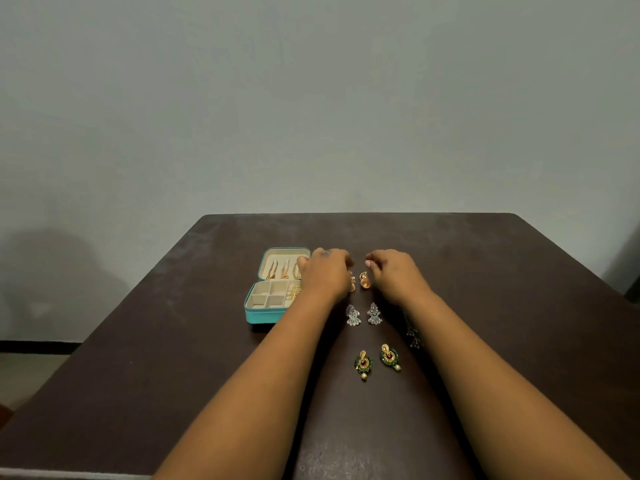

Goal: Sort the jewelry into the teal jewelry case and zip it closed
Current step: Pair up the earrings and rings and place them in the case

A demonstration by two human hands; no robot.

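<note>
The teal jewelry case (pixel 258 315) lies open on the left of the table, its cream lid holding several gold pieces (pixel 282 270) and a gold piece in one tray compartment. My left hand (pixel 325 271) hovers just right of the case, fingers loosely curled, over a gold earring (pixel 352 284). My right hand (pixel 394 273) is beside it, fingers curled down next to a second gold earring (pixel 364 280). Nearer me lie a silver pair (pixel 363 314) and a green-and-gold pair (pixel 377 361). A dark piece (pixel 414 336) shows beside my right forearm.
The dark brown table (pixel 173 358) ends at a far edge close to a pale wall. Its left edge drops to the floor. Bare tabletop spreads to the right of my right arm and left of the case.
</note>
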